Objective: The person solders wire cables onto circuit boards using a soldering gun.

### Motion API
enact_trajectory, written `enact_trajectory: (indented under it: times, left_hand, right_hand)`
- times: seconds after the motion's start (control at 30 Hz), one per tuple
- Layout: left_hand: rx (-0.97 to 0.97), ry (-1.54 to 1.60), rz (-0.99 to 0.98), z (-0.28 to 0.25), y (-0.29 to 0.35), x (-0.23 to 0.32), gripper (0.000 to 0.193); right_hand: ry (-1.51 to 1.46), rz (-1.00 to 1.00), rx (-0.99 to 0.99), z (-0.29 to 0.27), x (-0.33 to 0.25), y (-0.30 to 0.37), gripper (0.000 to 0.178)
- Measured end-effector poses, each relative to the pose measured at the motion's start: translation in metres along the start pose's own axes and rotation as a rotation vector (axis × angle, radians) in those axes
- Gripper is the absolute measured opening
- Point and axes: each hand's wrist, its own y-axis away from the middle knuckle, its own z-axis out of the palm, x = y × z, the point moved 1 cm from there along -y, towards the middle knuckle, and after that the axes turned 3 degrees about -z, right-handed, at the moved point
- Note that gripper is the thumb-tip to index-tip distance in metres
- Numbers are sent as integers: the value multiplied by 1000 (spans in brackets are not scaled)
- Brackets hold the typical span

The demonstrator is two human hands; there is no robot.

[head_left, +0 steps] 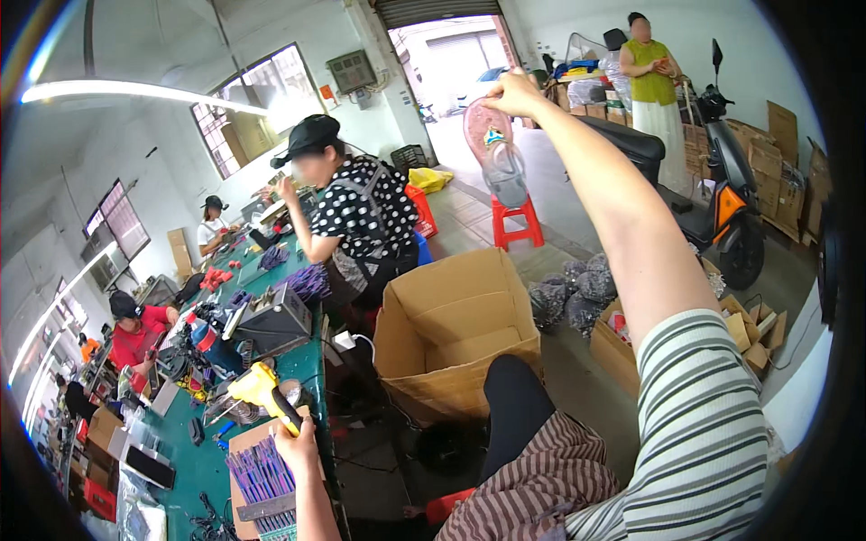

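My left hand is wrapped round the black handle of a yellow soldering gun, low over the workbench. Its thin tip points left, away from my body. Just below that hand lies a cardboard piece bearing a row of purple-blue wired parts. My right arm reaches far forward and up. With its fingers pinched, my right hand holds a pink slipper with a clear strap by its upper end. The slipper hangs in the air in front of a red stool.
A large open cardboard box stands before my knees. The green bench carries a grey metal device, a phone and tools. One co-worker sits beyond the box. A scooter and another person are at the right.
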Motion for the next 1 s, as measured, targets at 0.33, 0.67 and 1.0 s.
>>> enact_trajectory:
  times: [0.33, 0.67, 1.0]
  left_hand:
    - [-19, 23, -40, 3, 6, 20, 14]
    - [-8, 39, -79, 0, 8, 15, 14]
    - [-36, 12, -74, -2, 13, 24, 16]
  right_hand:
    - [-52, 22, -46, 11, 0, 5, 33]
    - [-35, 39, -119, 34, -11, 6, 31]
    - [-80, -11, -66, 59, -27, -1, 31]
